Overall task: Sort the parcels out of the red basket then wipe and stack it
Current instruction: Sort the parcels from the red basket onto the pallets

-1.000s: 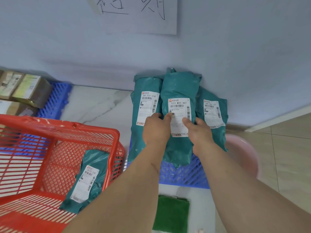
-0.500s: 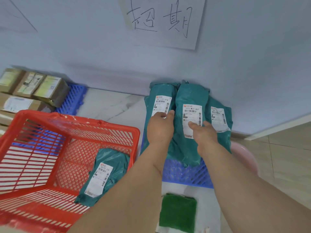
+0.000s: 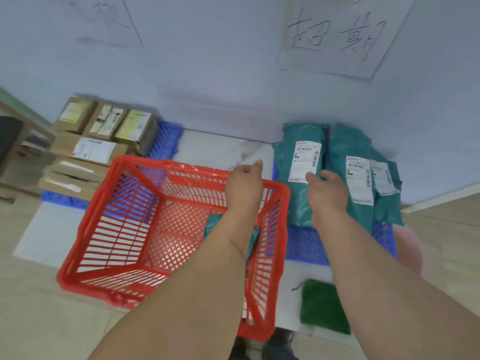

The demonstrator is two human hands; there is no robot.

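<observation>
- Left hand (image 3: 242,184), right hand (image 3: 327,193): off the teal parcels (image 3: 306,175) at right of frame; fingers loosely curled, holding nothing.
- Red basket (image 3: 130,229), centre: one parcel (image 3: 213,224) left to sort.

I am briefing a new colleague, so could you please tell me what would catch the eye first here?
The red basket dominates the left centre, one teal parcel lying inside under the left forearm. Three teal parcels stand against the wall on a blue pallet at right. Both hands, left hand and right hand, hang empty above them.
</observation>
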